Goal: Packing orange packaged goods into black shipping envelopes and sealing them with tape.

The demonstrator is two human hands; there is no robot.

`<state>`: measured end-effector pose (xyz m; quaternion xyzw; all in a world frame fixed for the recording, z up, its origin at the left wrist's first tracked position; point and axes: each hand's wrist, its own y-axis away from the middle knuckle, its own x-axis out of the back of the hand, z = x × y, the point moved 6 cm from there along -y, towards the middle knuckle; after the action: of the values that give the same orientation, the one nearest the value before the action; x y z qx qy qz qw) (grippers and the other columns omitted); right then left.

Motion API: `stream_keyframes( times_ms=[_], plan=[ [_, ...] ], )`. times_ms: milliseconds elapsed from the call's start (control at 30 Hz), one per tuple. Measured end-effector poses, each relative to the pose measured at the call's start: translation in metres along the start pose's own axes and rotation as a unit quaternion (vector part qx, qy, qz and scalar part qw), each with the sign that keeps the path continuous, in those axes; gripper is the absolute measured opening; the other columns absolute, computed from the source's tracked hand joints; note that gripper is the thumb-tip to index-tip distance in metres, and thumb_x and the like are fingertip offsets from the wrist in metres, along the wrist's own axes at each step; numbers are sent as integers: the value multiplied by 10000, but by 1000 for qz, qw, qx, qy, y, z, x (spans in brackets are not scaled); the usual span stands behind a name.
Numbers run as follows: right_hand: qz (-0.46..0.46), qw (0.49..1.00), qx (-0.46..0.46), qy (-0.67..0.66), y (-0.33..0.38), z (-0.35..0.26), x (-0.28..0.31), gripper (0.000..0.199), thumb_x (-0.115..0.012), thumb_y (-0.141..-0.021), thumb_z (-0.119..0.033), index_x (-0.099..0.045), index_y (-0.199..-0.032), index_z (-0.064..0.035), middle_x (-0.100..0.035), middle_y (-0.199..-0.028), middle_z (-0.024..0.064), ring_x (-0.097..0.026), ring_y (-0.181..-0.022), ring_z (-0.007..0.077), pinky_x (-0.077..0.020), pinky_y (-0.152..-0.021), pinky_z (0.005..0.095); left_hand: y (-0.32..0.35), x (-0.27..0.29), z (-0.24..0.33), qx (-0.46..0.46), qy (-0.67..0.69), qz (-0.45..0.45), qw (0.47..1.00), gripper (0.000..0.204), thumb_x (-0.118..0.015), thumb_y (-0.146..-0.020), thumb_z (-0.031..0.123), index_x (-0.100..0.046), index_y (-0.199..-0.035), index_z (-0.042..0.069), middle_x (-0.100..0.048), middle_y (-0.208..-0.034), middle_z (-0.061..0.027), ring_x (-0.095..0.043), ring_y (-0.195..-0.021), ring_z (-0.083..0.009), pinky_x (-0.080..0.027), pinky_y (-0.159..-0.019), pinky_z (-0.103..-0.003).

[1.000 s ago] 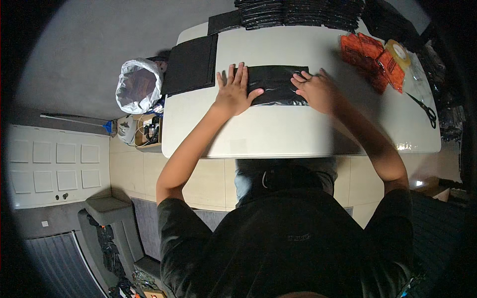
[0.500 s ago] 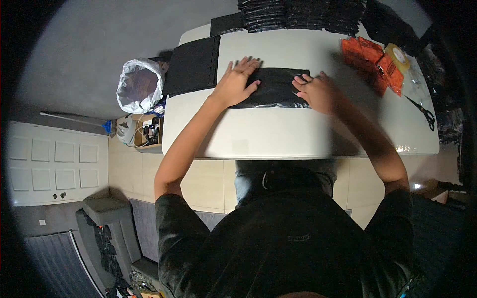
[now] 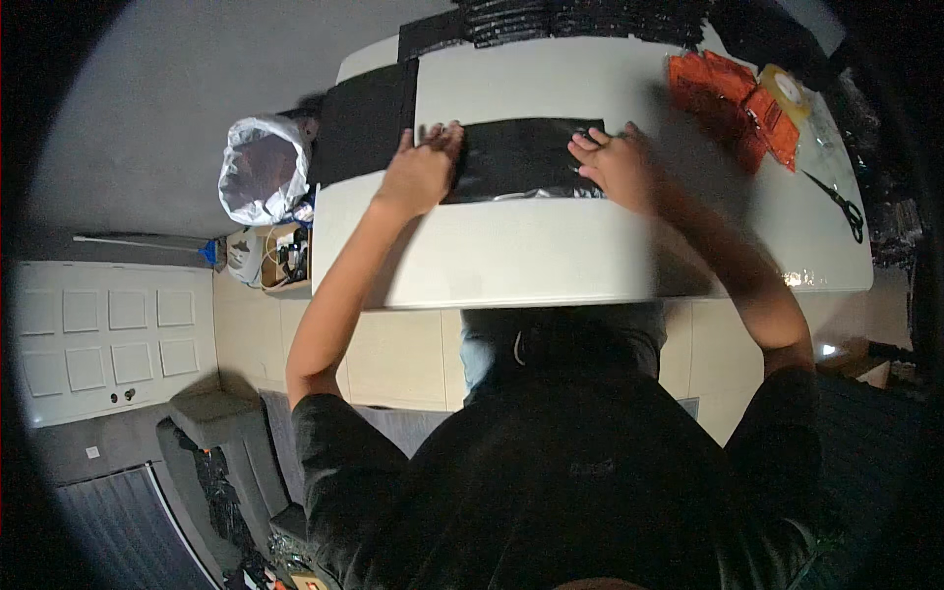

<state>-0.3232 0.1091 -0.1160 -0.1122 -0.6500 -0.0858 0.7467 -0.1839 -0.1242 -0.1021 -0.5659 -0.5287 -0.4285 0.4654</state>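
Note:
A flat, shiny black plastic package [image 3: 521, 157] lies lengthwise on the white table [image 3: 492, 256] in front of me. My left hand [image 3: 423, 175] rests at the package's left end, fingers stretched out and pointing away from me. At the opposite end, my right hand [image 3: 618, 169] touches the package with its fingers apart; the hand is partly blurred. Just left of my left hand is a stack of flat black sheets or bags [image 3: 369, 123], its right edge close to my fingertips.
Black plastic packs [image 3: 590, 22] are piled along the far edge. Orange packets [image 3: 733, 108], a roll of clear tape [image 3: 785, 90] and black scissors [image 3: 841, 208] lie on the right. A white-lined bin [image 3: 264, 169] and a cardboard box [image 3: 285, 258] stand left of the table.
My left hand has slid left to the package's end, uncovering more of it. My right hand has shifted only slightly left. The whole view has moved a little.

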Motion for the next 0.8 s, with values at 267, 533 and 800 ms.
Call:
stream_keyframes(
  times_ms=[267, 533, 800],
  plan=[
    [-19, 996, -33, -85, 1, 15, -18, 485, -577, -1015, -246, -519, -1484, -136, -507, -1532, 67, -436, -1452, 248, -315, -1201, 476, 134, 61, 67, 202, 651, 143, 717, 405, -533, -1068, 315, -722, -1117, -40, -765, -940, -96, -725, -788, -157, -567, -684, -303],
    [-39, 978, 35, -201, 7, 32, 1, 590, -604, -1004, -321, -410, -1554, -230, -516, -1522, 118, -446, -1444, 274, -366, -1169, 411, 255, -60, 190, 478, 810, 69, 332, 327, -543, -1051, 250, -657, -1227, -1, -731, -1168, -142, -721, -1022, -232, -531, -787, -335],
    [-99, 978, 43, -178, -5, 35, 11, 631, -697, -947, -315, -449, -1514, -193, -633, -1318, 202, -616, -1202, 373, -464, -1041, 454, 231, -47, 185, 469, 794, 211, 324, 235, -603, -1015, 161, -631, -1208, 29, -692, -1228, -117, -668, -1115, -220, -509, -840, -317]
  ],
)
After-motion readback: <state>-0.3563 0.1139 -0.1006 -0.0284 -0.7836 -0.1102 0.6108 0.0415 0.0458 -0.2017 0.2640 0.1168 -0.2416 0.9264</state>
